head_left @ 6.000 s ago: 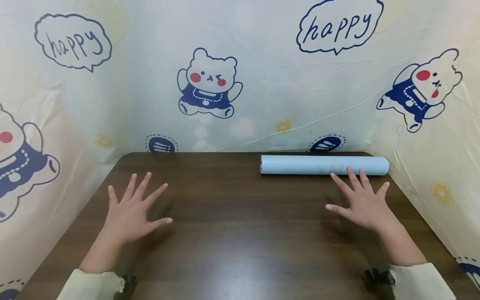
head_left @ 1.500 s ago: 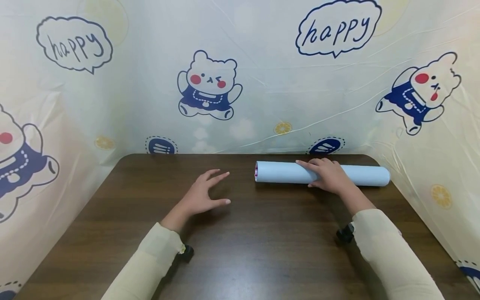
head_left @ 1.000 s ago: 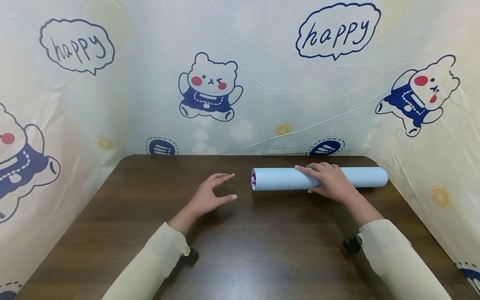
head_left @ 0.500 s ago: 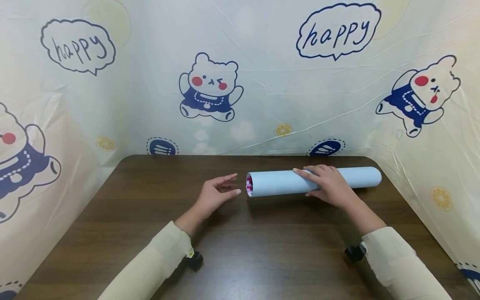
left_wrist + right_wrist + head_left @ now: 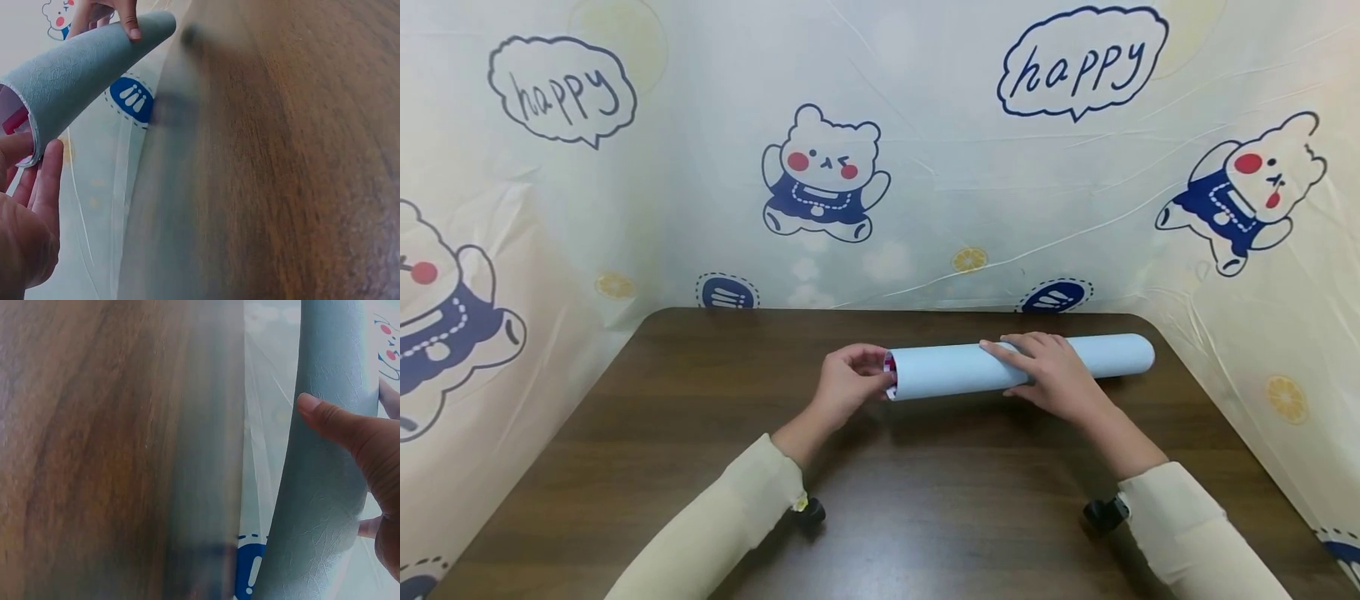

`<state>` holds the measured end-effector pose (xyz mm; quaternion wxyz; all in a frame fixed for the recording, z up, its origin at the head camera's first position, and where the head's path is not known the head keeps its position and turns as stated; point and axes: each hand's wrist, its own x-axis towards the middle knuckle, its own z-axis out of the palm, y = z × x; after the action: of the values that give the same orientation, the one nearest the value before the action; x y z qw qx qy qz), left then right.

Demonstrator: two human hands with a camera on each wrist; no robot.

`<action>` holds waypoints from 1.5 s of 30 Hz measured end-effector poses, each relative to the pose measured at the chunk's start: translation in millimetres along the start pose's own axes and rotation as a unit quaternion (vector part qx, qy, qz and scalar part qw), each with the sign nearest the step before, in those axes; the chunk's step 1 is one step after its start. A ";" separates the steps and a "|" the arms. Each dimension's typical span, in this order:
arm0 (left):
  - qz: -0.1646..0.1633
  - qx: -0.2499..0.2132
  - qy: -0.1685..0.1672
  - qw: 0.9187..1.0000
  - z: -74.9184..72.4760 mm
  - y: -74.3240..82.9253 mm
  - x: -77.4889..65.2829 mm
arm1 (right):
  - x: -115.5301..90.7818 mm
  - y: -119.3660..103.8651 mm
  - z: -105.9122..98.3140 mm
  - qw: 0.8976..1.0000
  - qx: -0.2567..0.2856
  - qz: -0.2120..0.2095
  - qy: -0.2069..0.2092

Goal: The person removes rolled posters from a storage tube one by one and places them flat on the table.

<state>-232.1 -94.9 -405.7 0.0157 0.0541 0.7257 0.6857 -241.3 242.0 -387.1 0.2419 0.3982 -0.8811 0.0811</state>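
Observation:
A light blue rolled-up sheet [image 5: 951,371] lies crosswise over the far right half of the table, its near-left end raised above the wood. Pink and white patterning shows inside that open end. My left hand [image 5: 842,387] pinches the end's rim; in the left wrist view its thumb is inside the roll [image 5: 75,72] and its fingers lie along the outside. My right hand [image 5: 1060,379] grips the roll about its middle from above. In the right wrist view the thumb of the right hand [image 5: 381,444] presses on the roll's lightly creased surface [image 5: 331,475].
The dark brown wooden table [image 5: 880,500] has its back edge against a printed curtain [image 5: 925,183] with bears and the word happy. The curtain also rises along both sides. Small black devices sit at the left wrist [image 5: 811,512] and right wrist [image 5: 1105,515].
The right hand has gone from spread fingers to gripping the roll and has drawn it nearer and leftward. The left hand has moved right, from apart to pinching the roll's left rim.

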 end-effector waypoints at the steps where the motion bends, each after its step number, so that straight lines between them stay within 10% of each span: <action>1: 0.003 0.003 0.005 1.000 1.0 0.2 0.3 | -0.2 -0.3 0.2 1.000 0.001 0.000 0.001; 45: -0.013 0.000 0.001 1.000 -31.5 9.6 -3.1 | -10.6 2.2 3.9 1.000 -0.014 0.026 -0.007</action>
<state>-231.5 -126.0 -394.4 0.0238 0.0440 0.7261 0.6857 -238.3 249.2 -395.6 0.2394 0.3720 -0.8939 0.0720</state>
